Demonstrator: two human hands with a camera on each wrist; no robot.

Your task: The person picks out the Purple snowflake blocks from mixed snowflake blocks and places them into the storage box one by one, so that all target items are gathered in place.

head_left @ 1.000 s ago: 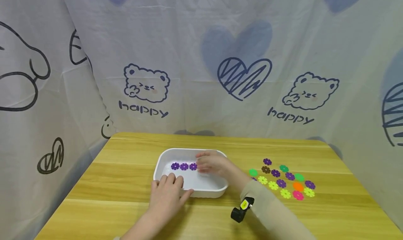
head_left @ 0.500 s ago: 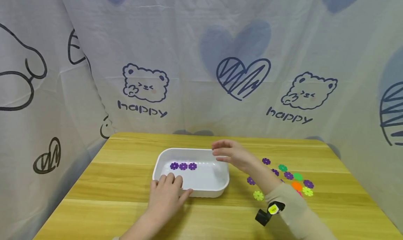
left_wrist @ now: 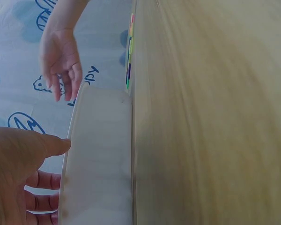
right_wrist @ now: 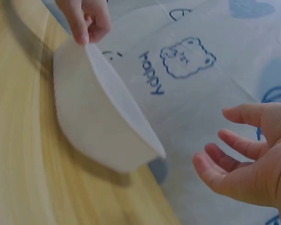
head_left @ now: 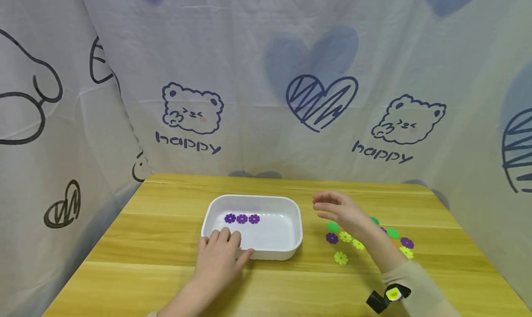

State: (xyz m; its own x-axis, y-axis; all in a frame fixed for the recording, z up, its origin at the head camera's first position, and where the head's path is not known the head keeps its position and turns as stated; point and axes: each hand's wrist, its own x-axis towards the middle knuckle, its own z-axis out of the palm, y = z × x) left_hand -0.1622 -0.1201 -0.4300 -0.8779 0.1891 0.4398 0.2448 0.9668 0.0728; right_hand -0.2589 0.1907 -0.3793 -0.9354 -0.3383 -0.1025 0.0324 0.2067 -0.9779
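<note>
My right grip (head_left: pixel 338 209) is released, its fingers loosely bent in the air with free room between them and the right rim of the tray (head_left: pixel 270 236), whose near rim my left grip (head_left: pixel 219 252) pinches toward the left corner. Just beyond those left fingertips, three purple discs (head_left: pixel 242 219) lie in a row on the tray's floor, while to the right of the tray the loose discs (head_left: pixel 341 258) spread over the desk (head_left: pixel 158 243) below and about my right forearm (head_left: pixel 380 245), short of the desk's far edge and the curtain (head_left: pixel 257 155).
</note>
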